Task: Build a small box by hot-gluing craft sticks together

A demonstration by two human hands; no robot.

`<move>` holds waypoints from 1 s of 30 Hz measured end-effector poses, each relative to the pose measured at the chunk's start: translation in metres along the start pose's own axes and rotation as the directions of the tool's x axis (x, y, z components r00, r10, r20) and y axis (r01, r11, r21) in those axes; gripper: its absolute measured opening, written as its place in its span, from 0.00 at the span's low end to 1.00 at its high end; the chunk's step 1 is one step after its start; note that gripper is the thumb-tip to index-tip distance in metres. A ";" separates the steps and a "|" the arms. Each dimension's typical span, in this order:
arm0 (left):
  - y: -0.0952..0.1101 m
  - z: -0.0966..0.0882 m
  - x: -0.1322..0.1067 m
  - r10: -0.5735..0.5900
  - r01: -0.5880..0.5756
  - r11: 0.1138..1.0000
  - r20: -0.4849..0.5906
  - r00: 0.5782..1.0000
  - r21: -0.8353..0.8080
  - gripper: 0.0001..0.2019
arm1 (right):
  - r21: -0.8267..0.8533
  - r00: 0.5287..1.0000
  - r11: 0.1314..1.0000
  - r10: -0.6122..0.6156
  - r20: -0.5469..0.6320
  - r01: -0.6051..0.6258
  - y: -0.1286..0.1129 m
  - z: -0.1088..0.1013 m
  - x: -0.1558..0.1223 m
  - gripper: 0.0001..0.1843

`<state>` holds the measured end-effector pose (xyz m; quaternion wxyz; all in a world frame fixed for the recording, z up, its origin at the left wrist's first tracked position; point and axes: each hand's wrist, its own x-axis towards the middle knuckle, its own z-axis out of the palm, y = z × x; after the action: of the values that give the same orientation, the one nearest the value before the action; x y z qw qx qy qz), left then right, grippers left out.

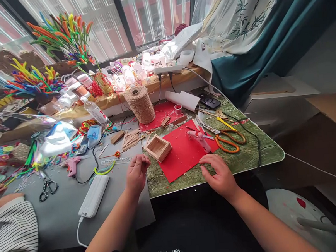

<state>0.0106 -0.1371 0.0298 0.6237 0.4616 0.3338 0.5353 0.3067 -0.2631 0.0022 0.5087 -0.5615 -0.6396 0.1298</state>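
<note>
My left hand (137, 173) is above the front of the table, its fingers pressed together in a pinch; whatever they may hold is too small to make out. Just beyond it is a small open box of wooden sticks (159, 149), on the left edge of a red sheet (175, 168). My right hand (218, 174) hovers by the table's front edge, thumb apart from the curved fingers, with nothing in it. Closest to it is a pink glue gun (199, 139) on the red sheet. To the right lie scissors with orange handles (230, 141).
A twine spool (140, 105) stands behind the box, beside loose wooden sticks (131, 139). On the left are a white power bank (94, 196), a second pink glue gun (72, 165) and black scissors (48, 188). A co-worker's striped sleeve (17, 223) rests at far left.
</note>
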 end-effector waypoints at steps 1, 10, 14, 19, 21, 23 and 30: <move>0.000 0.002 -0.001 -0.026 0.026 0.999 -0.005 1.000 -0.037 0.14 | 0.012 1.000 1.000 -0.007 0.014 0.007 -0.001 0.004 0.000 0.09; 0.002 0.028 -0.023 -0.170 0.169 0.985 0.065 0.983 0.022 0.16 | 0.241 0.992 0.971 -0.035 0.122 0.005 -0.035 0.031 0.010 0.10; 0.001 0.045 -0.035 -0.161 0.097 0.947 0.189 0.969 0.307 0.20 | 0.430 0.980 0.888 0.090 0.180 -0.161 -0.066 0.043 0.023 0.09; 0.001 0.054 -0.041 -0.127 -0.109 0.727 0.290 0.949 0.678 0.20 | 0.508 0.897 0.753 0.257 0.360 -0.419 -0.078 0.057 0.029 0.13; 0.002 0.054 -0.041 -0.134 -0.181 0.633 0.338 0.932 0.753 0.20 | 0.471 0.892 0.773 0.269 0.364 -0.425 -0.075 0.057 0.029 0.14; 0.003 0.055 -0.042 -0.142 -0.230 0.569 0.370 0.918 0.790 0.19 | 0.421 0.904 0.819 0.252 0.346 -0.389 -0.070 0.054 0.027 0.15; 0.001 0.060 -0.045 -0.215 -0.182 0.617 0.386 0.897 0.766 0.21 | 0.132 0.957 0.989 0.027 0.289 -0.067 -0.061 0.050 0.024 0.19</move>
<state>0.0557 -0.1944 0.0487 0.4213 0.7928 0.3877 0.2090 0.2345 -0.2427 0.0370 0.4460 -0.5146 -0.6821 0.2666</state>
